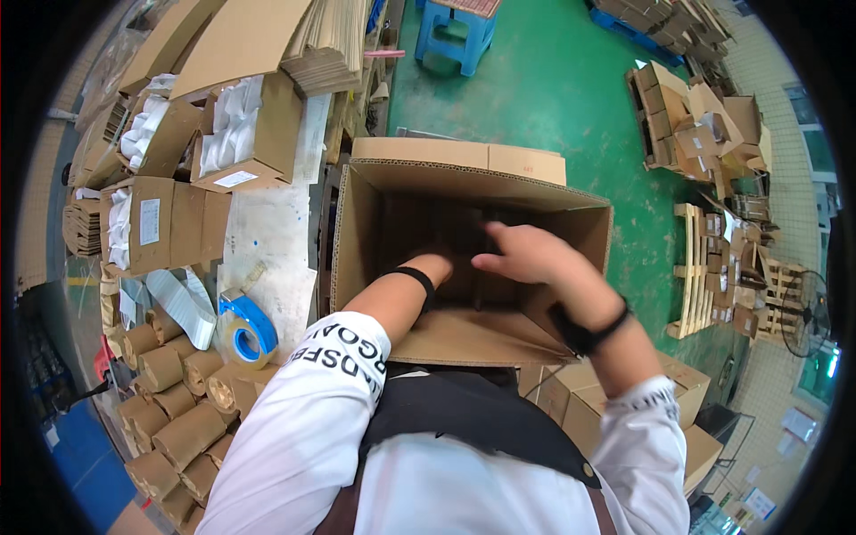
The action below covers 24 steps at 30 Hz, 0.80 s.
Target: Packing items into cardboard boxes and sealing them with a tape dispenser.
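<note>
A large cardboard carton stands open in front of me, its dark inside in deep shadow. My left hand reaches down into it; the wrist bends inward and the fingers are lost in the dark. Over the right half of the opening is my right hand, thumb and forefinger apart, with nothing visible between them. A black band circles my right wrist, and another black band is on the left. What lies at the carton's bottom cannot be made out.
On the left bench sit a blue tape dispenser, cartons of white wrapped items and brown paper rolls. Closed cartons stand at my right. Farther off are a blue stool, wooden pallets and a fan.
</note>
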Each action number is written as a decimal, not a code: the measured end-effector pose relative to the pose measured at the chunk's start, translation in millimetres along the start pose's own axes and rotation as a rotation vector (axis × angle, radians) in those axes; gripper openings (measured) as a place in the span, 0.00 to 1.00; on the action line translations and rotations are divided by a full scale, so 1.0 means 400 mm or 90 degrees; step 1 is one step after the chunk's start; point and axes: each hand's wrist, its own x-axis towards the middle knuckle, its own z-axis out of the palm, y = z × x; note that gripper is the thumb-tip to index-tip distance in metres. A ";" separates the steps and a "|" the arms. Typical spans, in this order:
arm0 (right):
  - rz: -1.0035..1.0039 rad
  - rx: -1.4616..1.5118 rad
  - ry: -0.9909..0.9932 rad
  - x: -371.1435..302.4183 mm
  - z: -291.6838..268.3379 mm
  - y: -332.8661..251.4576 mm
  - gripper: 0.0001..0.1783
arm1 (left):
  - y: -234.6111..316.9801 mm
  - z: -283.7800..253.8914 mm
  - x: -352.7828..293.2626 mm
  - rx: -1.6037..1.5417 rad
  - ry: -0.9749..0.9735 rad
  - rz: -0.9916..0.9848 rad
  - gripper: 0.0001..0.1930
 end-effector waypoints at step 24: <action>-0.399 0.731 0.144 -0.443 0.065 0.072 0.35 | -0.246 -0.019 -1.310 -0.565 0.843 0.251 0.26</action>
